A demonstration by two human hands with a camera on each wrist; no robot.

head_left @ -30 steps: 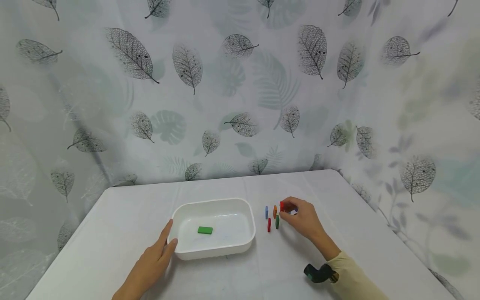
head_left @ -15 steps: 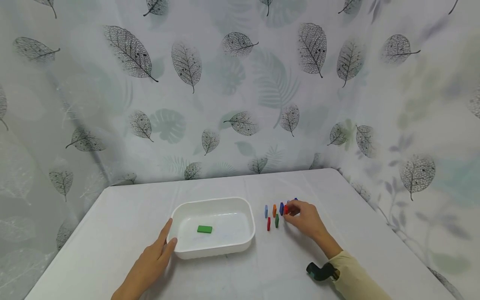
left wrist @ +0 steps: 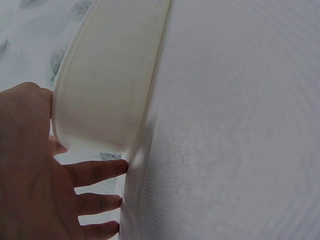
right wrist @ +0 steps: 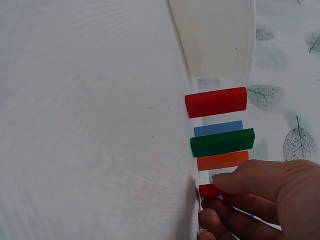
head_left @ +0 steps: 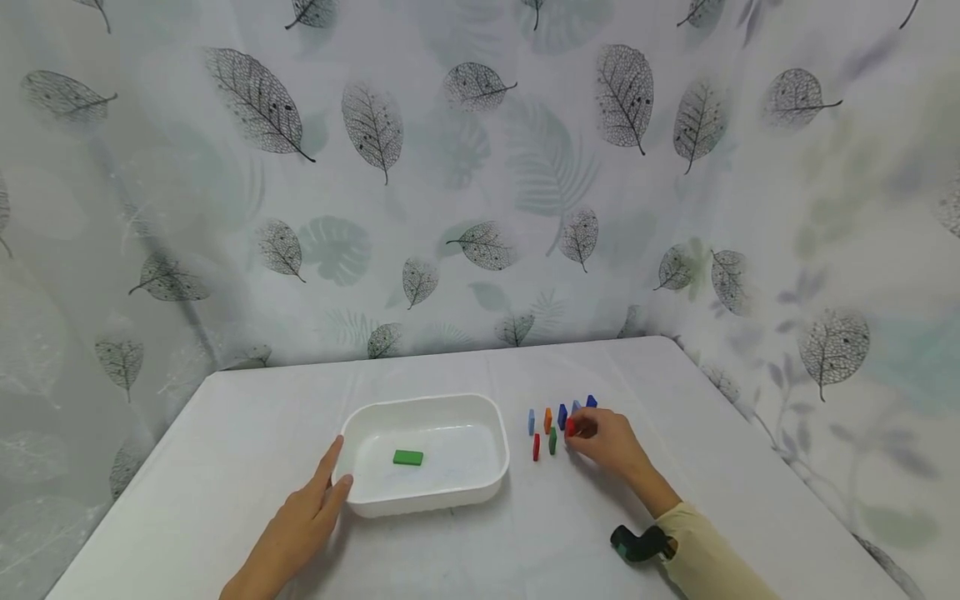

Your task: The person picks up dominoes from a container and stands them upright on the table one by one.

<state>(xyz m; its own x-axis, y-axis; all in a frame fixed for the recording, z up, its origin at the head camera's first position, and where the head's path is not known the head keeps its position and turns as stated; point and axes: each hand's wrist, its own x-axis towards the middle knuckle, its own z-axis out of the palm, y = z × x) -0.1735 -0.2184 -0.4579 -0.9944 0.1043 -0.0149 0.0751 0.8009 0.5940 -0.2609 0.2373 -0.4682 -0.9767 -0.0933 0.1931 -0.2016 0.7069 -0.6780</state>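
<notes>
My right hand (head_left: 609, 442) pinches a red domino (right wrist: 210, 190) between thumb and fingers, its lower end right at the tabletop. Beside it stand a green domino (head_left: 552, 441) and another red domino (head_left: 536, 447), both upright. Behind these is a row with a light blue domino (head_left: 531, 422), an orange domino (head_left: 548, 421) and a dark blue domino (head_left: 562, 417). My left hand (head_left: 296, 525) rests against the left end of a white tray (head_left: 427, 502), fingers mostly straight. In the left wrist view its fingertips reach down to the table beside the tray wall.
A green domino (head_left: 408, 457) lies flat inside the tray. Farther back, partly behind my right hand, stand another light blue domino (head_left: 576, 406) and another dark blue domino (head_left: 592, 401). A leaf-patterned curtain (head_left: 480, 208) hangs behind the white table (head_left: 600, 367).
My right hand has brought the red domino from in front of the dark blue one toward me, down into line with the front dominoes. My left hand has stayed at the tray.
</notes>
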